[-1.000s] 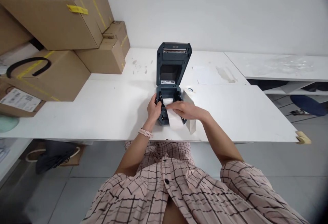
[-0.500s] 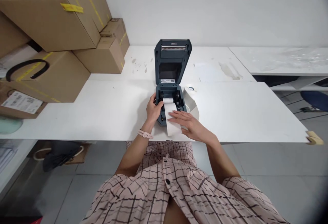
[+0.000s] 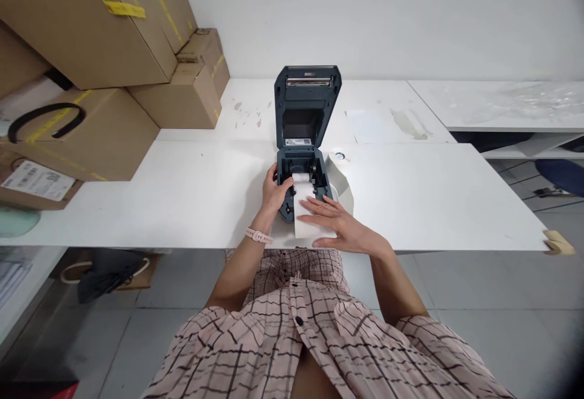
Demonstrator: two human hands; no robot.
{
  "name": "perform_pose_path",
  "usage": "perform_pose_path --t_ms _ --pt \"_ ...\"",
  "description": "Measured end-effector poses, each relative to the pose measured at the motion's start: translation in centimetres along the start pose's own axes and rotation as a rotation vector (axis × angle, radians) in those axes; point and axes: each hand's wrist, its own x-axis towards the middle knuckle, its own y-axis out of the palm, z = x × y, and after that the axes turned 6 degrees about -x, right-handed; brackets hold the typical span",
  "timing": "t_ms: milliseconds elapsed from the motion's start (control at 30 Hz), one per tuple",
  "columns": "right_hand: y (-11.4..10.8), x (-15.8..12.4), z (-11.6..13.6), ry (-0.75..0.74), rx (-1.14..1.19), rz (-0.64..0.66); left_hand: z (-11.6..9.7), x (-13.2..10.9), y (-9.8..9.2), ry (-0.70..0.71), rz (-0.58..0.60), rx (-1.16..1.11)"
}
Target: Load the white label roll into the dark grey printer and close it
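A dark label printer (image 3: 287, 154) stands on the white table with its lid (image 3: 303, 98) raised. Inside lies a white paper roll (image 3: 300, 177), and a white paper strip (image 3: 302, 197) runs from it over the printer's front toward me. My left hand (image 3: 274, 192) grips the printer's left side, fingers outside and thumb over the rim beside the roll. Across the strip lies my right hand (image 3: 343, 226), its fingers stretched and spread over the paper. The strip's right lower part is hidden under those fingers.
Cardboard boxes (image 3: 104, 34) are stacked at the left. Just right of the printer are a pale curled sheet (image 3: 342, 189) and a small white roll (image 3: 338, 156). The table's front edge (image 3: 447, 250) is close to my body; a yellowish piece (image 3: 559, 242) is at its right corner.
The paper strip hangs straighter, its lower end shifted left. My right hand's fingers have spread wider over it. My left hand stays at the printer's left side.
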Motion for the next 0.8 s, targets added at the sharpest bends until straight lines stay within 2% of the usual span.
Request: perform_pose_path --t_ms 67,100,133,233,267,300,367,433,500,567,667,733,800 --pt "-2.4 0.2 -0.2 -0.069 0.053 0.058 0.1 0.1 0.0 -0.011 0.004 -0.012" --pt "-4.0 0.7 -0.6 -0.088 0.080 0.015 0.1 0.2 0.0 -0.016 0.002 -0.016" --pt "-5.8 1.6 -1.1 -0.088 0.102 -0.081 0.2 0.3 0.0 -0.021 0.001 -0.017" --pt "-11.8 6.9 -4.3 0.048 0.085 -0.628 0.4 0.4 -0.1 -0.031 0.004 -0.024" --pt "-13.6 9.2 -5.7 0.097 0.096 -0.755 0.4 0.5 -0.2 -0.034 0.007 -0.027" --pt "-15.1 11.6 -7.0 0.138 0.131 -0.828 0.5 0.6 -0.2 -0.038 0.008 -0.029" --pt "-17.3 15.8 -9.2 0.225 0.245 -0.828 0.4 0.8 -0.4 -0.043 0.011 -0.036" --pt "-17.9 18.2 -9.8 0.238 0.295 -0.774 0.3 0.9 -0.6 -0.045 0.028 -0.047" --pt "-16.9 18.0 -8.5 0.193 0.259 -0.789 0.3 0.7 -0.7 -0.020 0.013 -0.054" --pt "-14.5 15.5 -5.9 0.150 0.189 -0.880 0.2 0.0 -0.7 0.050 -0.092 -0.057" --pt "-8.8 10.0 -1.7 0.149 0.107 -0.961 0.0 -1.9 -0.4 0.126 -0.256 -0.105" --pt "-4.5 6.9 0.0 0.166 0.075 -0.984 -0.4 -3.3 -0.2 0.129 -0.252 -0.154" --pt "-0.6 5.0 0.7 0.191 0.044 -0.984 -0.8 -4.4 -0.2 0.113 -0.181 -0.174"
